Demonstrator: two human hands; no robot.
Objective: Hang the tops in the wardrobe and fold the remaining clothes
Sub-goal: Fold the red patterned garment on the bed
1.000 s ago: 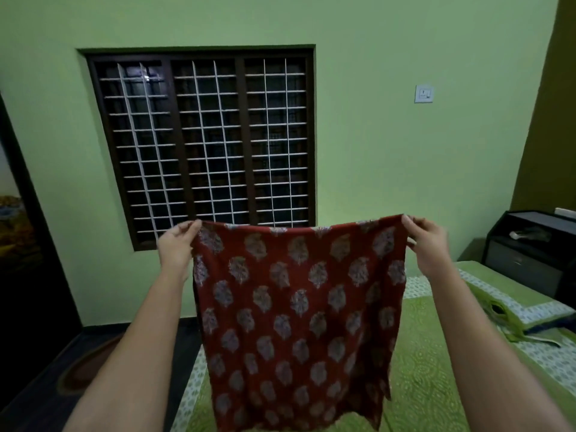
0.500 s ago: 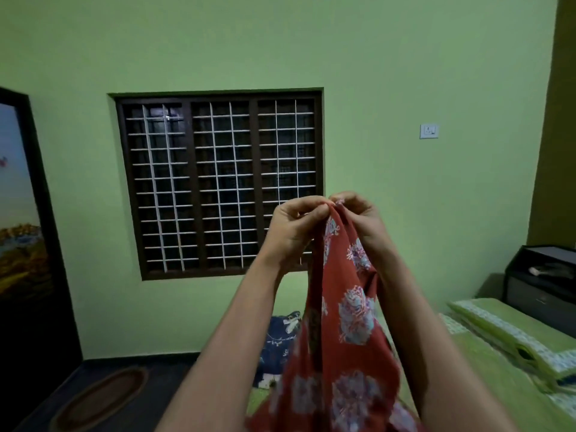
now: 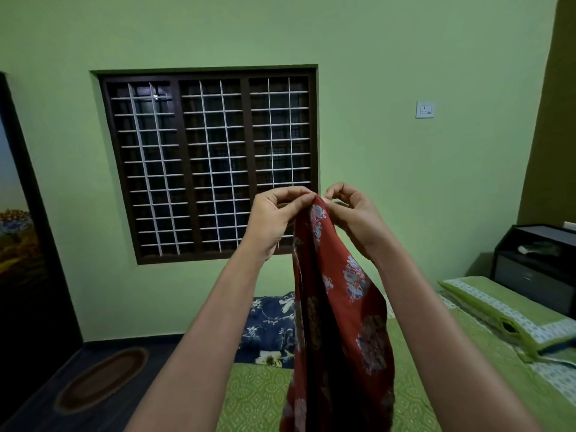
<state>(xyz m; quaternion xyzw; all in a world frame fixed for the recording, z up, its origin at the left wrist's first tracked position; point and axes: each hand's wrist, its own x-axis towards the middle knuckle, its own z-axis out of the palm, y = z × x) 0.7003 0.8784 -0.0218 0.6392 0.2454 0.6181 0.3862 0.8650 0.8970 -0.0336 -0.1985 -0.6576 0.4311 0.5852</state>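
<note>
Red cloth [image 3: 339, 322] with a pale floral print hangs straight down from my two hands, which I hold raised side by side in front of the barred window [image 3: 208, 163]. My left hand [image 3: 274, 216] pinches the top edge of the cloth between thumb and curled fingers, and my right hand [image 3: 352, 213] pinches the same top edge just beside it, so the fingertips of both nearly meet at the peak of the fabric. The cloth is doubled lengthwise, its two halves falling together in a narrow drape between my forearms and running out of view at the bottom. Below it lies the bed [image 3: 258, 397] with its green patterned cover; I cannot tell whether the lower end of the cloth touches it. A dark blue flowered garment [image 3: 268, 325] lies at the far end of the bed, behind the hanging cloth. A green pillow [image 3: 505, 310] rests to the right, near a dark bedside cabinet [image 3: 536, 263].
</note>
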